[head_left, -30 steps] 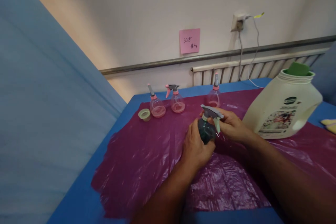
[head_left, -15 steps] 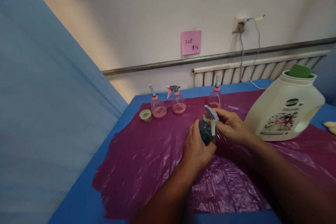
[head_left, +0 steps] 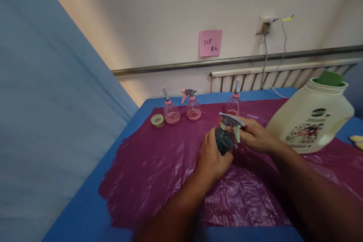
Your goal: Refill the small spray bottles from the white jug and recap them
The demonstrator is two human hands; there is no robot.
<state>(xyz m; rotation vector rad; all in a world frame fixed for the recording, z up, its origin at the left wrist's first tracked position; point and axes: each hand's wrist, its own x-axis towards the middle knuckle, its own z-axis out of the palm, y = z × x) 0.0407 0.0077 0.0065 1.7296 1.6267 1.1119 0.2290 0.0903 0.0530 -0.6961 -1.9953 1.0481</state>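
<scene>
A dark green spray bottle (head_left: 224,141) with a grey and pale green trigger head (head_left: 231,121) is between my hands, over the purple plastic sheet (head_left: 159,166). My left hand (head_left: 212,155) wraps round the bottle's body from the left and front. At the neck, my right hand (head_left: 252,132) has its fingers closed on the spray head; its fingertips are partly hidden behind it. Behind stand three clear spray bottles with pink collars and some pink liquid: a left one (head_left: 172,115), a middle one (head_left: 193,111) and a right one (head_left: 233,106), partly covered by my right hand.
A small pale green cup (head_left: 157,120) stands left of the clear bottles. To the right is a big cream jug (head_left: 307,121) with a green piece in its mouth. A blue curtain (head_left: 56,94) hangs at left. Cables (head_left: 265,60) run down the wall behind.
The trigger head has turned on the bottle, its nozzle and trigger swinging to the right with my right hand. My left hand still grips the body. The view has shifted slightly.
</scene>
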